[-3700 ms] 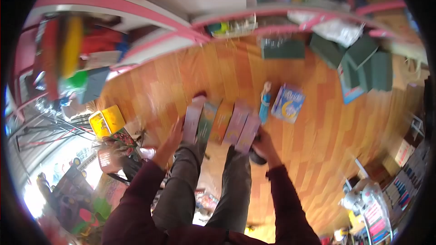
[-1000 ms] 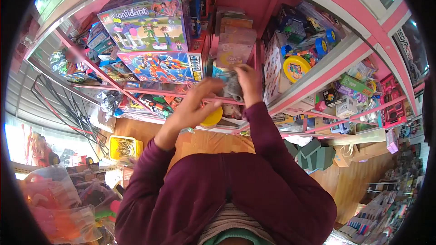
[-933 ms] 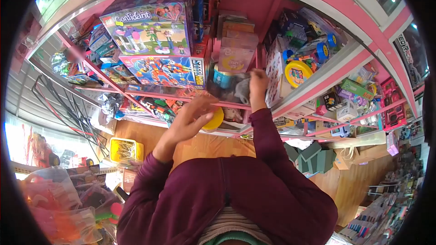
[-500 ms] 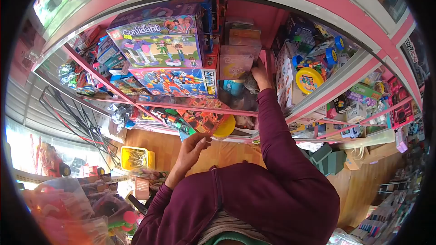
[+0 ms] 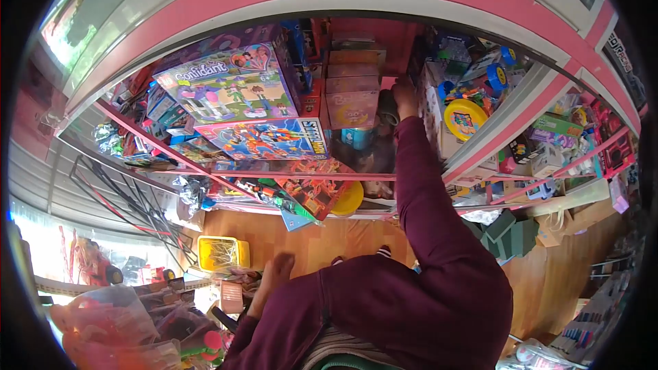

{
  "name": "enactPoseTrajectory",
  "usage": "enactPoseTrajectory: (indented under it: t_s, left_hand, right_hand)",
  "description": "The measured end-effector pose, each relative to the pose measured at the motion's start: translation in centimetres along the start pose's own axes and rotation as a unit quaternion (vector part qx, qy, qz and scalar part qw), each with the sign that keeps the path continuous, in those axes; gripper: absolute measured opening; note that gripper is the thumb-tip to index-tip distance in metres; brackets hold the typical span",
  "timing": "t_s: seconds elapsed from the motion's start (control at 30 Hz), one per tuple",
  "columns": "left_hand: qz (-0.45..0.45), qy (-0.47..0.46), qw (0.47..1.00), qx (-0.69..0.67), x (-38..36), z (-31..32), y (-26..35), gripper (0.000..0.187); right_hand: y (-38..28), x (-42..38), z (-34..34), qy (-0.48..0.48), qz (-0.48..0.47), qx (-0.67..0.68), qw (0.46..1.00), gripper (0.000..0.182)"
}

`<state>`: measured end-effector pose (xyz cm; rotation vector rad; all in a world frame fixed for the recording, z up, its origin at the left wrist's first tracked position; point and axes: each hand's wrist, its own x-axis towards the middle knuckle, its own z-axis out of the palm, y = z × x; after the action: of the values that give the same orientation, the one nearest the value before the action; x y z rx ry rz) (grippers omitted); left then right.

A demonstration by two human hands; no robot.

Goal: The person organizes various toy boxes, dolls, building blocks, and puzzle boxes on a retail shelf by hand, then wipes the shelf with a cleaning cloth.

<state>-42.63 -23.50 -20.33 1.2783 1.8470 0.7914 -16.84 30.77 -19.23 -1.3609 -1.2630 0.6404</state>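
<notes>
The right hand reaches deep into the pink shelf unit, closed on a small grey object that it holds just beside a stack of pinkish boxes; the object looks like cloth or a soft toy, though at this distance I cannot tell which. About 4 boxes make up the stack, the lowest with pale artwork on its front. Under it sits a blue cup-like item. Left of the stack lie 2 large toy boxes, a purple "Confidant" set on top of a blue robot box. To the right of the arm is a yellow round toy.

The left hand hangs low by the maroon sleeve, empty, fingers loosely open, above the wooden floor and near a yellow basket.
</notes>
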Motion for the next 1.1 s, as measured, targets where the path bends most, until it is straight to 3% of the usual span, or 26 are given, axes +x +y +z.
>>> enactPoseTrajectory:
  t_s: [0.03, 0.07, 0.1, 0.13, 0.3, 0.53, 0.6, 0.63, 0.67, 0.7, 0.77, 0.83, 0.87, 0.93, 0.97, 1.03, 1.1]
  left_hand:
    - [-0.031, -0.006, 0.993, 0.116, -1.5, 0.3, -3.2, 0.023]
    - [-0.032, -0.001, 0.993, 0.116, -1.1, 0.1, -2.7, 0.023]
    - [-0.037, 0.003, 0.992, 0.119, -8.5, -1.0, -7.9, 0.023]
    - [-0.044, 0.007, 0.992, 0.122, -8.7, -1.9, -7.9, 0.023]
    - [-0.086, 0.011, 0.988, 0.129, -7.4, -4.9, -4.9, 0.024]
    - [-0.111, -0.018, 0.981, 0.156, -6.3, -4.8, 0.5, 0.025]
    - [-0.118, -0.031, 0.976, 0.178, -5.2, -5.6, 2.9, 0.025]
    - [-0.115, -0.039, 0.974, 0.189, -3.9, -6.0, 4.3, 0.025]
    - [-0.109, -0.051, 0.972, 0.199, -2.3, -6.1, 5.7, 0.025]
    - [-0.101, -0.067, 0.970, 0.209, -0.8, -6.0, 7.0, 0.025]
    - [-0.077, -0.102, 0.966, 0.223, 1.2, -5.7, 8.7, 0.026]
    - [-0.036, -0.142, 0.959, 0.241, 0.1, -5.5, 7.6, 0.026]
    - [-0.016, -0.164, 0.953, 0.253, -0.5, -5.8, 7.0, 0.026]
    - [0.018, -0.202, 0.940, 0.275, 1.0, -5.7, 8.2, 0.026]
    - [0.029, -0.218, 0.933, 0.284, 1.4, -5.6, 9.0, 0.026]
    - [0.047, -0.240, 0.922, 0.299, 2.1, -5.7, 10.1, 0.027]
    - [0.109, -0.264, 0.922, 0.262, 4.0, -5.2, 12.3, 0.028]
  right_hand:
    - [-0.1, 0.5, 0.2, -0.027, -0.091, -0.082, 0.992, 0.035]
    - [-0.3, 1.4, 0.4, -0.053, -0.184, -0.163, 0.968, 0.034]
    - [1.1, 3.0, 1.8, -0.024, -0.380, -0.367, 0.849, 0.034]
    - [0.9, 3.4, 2.4, -0.027, -0.383, -0.363, 0.849, 0.034]
    - [-0.7, 3.6, 3.0, -0.242, -0.230, -0.408, 0.850, 0.041]
    - [-5.9, 1.3, 0.7, -0.160, -0.192, -0.342, 0.906, 0.037]
    - [-5.7, 1.5, -0.1, -0.175, -0.212, -0.560, 0.782, 0.045]
    - [-5.8, 0.4, -1.0, -0.170, -0.202, -0.562, 0.784, 0.045]
    - [-7.9, -2.5, -2.8, -0.068, -0.149, -0.442, 0.882, 0.041]
    - [-9.4, -5.7, -4.0, 0.043, -0.092, -0.310, 0.945, 0.037]
    - [-7.6, -10.3, -3.6, 0.167, -0.183, -0.176, 0.953, 0.031]
    - [-9.7, -16.5, -5.8, 0.092, -0.171, -0.066, 0.979, 0.025]
    - [-9.5, -18.7, -6.6, 0.094, -0.243, -0.053, 0.964, 0.024]
    - [-9.2, -23.1, -9.0, 0.009, -0.251, 0.008, 0.968, 0.023]
    - [-9.1, -25.1, -10.6, 0.025, -0.245, -0.006, 0.969, 0.023]
    - [-8.9, -28.1, -14.2, -0.057, -0.154, 0.026, 0.986, 0.016]
    - [-7.5, -30.0, -18.3, -0.020, -0.029, -0.004, 0.999, 0.012]
